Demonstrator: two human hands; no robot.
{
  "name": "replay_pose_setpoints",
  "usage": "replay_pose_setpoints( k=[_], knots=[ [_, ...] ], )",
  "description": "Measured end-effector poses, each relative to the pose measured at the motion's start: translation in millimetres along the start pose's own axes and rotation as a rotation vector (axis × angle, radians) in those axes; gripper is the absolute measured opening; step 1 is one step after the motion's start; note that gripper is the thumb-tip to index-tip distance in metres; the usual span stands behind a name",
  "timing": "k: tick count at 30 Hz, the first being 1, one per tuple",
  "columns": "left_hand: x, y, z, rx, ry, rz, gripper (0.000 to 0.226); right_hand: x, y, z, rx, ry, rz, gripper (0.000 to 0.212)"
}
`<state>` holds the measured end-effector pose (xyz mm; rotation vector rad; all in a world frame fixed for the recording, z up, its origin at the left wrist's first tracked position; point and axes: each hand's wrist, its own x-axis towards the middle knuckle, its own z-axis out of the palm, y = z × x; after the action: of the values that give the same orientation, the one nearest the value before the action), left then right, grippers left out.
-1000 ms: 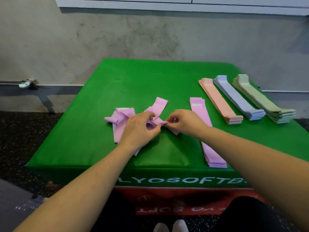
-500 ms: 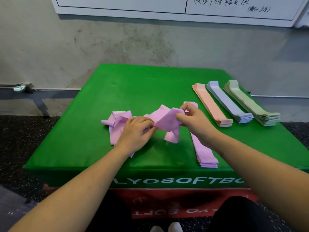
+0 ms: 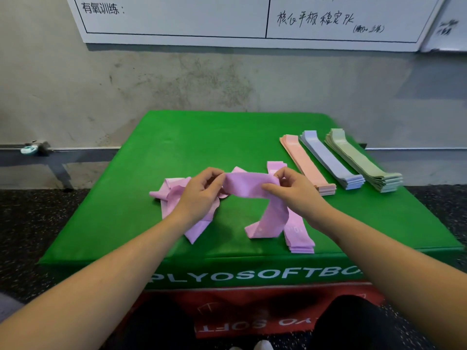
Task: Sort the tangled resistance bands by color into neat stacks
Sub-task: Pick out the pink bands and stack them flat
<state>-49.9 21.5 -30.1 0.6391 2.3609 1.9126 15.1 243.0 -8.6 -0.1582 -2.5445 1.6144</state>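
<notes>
A pink band [image 3: 249,186] is stretched in the air between my two hands above the green plyo box [image 3: 197,137]. My left hand [image 3: 199,195] pinches its left end and my right hand [image 3: 293,192] pinches it on the right, the free end hanging down to the box top. A tangle of pink bands [image 3: 171,195] lies under and left of my left hand. A flat stack of pink bands [image 3: 299,236] lies under my right wrist. Stacks of orange [image 3: 305,162], blue [image 3: 331,160] and green [image 3: 361,160] bands lie at the right.
The box stands against a grey wall with a whiteboard [image 3: 227,18] above. A metal rail [image 3: 63,149] with a small teal object runs along the wall at left. Dark speckled floor surrounds the box, and a red box [image 3: 252,311] sits below.
Both hands lifted one pink band out of the tangle and drew it apart sideways; it now spans between them. The camera tilted upward, showing more of the whiteboard.
</notes>
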Motion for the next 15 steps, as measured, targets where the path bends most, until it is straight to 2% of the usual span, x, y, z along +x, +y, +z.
replay_pose_setpoints(
  k=[6,12,15],
  knots=[
    [-8.5,35.0,15.5,-0.279,0.011,-0.193,0.017,-14.3,-6.7,-5.9,-0.064,-0.028,-0.073,0.025],
    [-10.2,64.6,17.0,-0.380,0.079,-0.173,0.007,-32.1,-22.3,-7.4,-0.076,-0.091,-0.095,0.024],
    [-9.0,78.3,12.1,-0.359,0.068,-0.143,0.019,-39.7,-25.4,-7.1,-0.076,-0.093,-0.097,0.027]
  ],
)
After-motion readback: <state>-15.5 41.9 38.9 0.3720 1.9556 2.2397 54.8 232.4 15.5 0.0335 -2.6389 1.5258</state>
